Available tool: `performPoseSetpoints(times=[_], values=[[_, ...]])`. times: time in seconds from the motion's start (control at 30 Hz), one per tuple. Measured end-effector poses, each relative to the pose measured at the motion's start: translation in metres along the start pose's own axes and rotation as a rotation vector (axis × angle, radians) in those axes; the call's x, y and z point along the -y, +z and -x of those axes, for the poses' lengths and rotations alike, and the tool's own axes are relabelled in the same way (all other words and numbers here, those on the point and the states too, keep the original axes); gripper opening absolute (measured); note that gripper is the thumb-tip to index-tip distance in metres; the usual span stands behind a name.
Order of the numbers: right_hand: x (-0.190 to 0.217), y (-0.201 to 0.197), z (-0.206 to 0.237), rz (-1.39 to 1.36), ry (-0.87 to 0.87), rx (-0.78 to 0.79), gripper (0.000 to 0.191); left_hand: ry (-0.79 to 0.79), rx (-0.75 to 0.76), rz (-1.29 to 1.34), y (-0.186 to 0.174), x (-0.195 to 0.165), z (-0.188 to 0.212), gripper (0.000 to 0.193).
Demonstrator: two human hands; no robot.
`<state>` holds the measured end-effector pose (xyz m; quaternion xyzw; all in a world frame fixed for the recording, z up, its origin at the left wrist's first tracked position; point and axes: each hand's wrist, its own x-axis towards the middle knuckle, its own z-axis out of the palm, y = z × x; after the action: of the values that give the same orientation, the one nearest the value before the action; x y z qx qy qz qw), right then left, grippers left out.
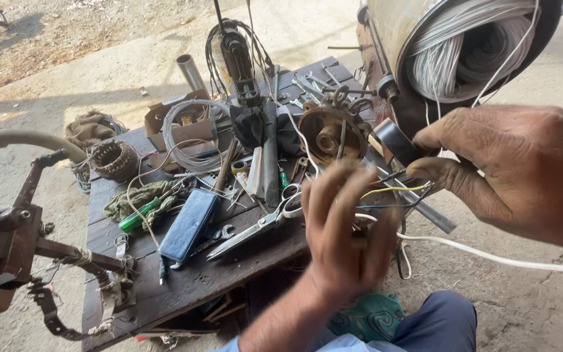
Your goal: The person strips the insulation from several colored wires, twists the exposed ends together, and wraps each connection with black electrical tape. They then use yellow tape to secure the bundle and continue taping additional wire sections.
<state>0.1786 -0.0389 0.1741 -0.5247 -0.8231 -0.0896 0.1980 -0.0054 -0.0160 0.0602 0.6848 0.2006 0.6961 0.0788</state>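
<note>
Left hand (343, 228) curls shut around coloured wires (395, 192), right hand (516, 169) pinches black tape roll (392, 140) just above — taping seems underway, likely needing steady wrapping.

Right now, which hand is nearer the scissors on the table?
Left. The left hand is right beside the scissors, its fingers by the handle loops. The right hand is farther off on the other side, pinching black tape over the wires.

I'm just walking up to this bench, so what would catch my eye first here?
Two hands in the foreground: the left hand grips a bundle of wires, and the right hand pinches a roll of black tape. Behind them, a dark wooden table is crowded with scissors, a blue case and a motor housing.
</note>
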Motion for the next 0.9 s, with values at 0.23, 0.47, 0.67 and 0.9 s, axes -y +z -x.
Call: performPoseSetpoints(times=[0.23, 0.47, 0.67, 0.9], values=[[0.005, 0.004, 0.009, -0.080, 0.162, -0.061, 0.030, -0.602, 0.398, 0.885, 0.017, -0.019, 0.031, 0.024], [-0.003, 0.011, 0.007, -0.008, 0.117, -0.059, 0.026, -0.886, 0.150, 1.392, 0.049, -0.006, 0.048, 0.071], [-0.003, 0.010, 0.000, 0.141, 0.264, 0.135, 0.029, -0.914, -0.036, 1.875, 0.048, -0.003, 0.050, 0.068], [0.005, 0.006, -0.002, -0.106, 0.122, -0.101, 0.018, -0.960, -0.023, 1.721, 0.059, 0.016, 0.038, 0.079]])
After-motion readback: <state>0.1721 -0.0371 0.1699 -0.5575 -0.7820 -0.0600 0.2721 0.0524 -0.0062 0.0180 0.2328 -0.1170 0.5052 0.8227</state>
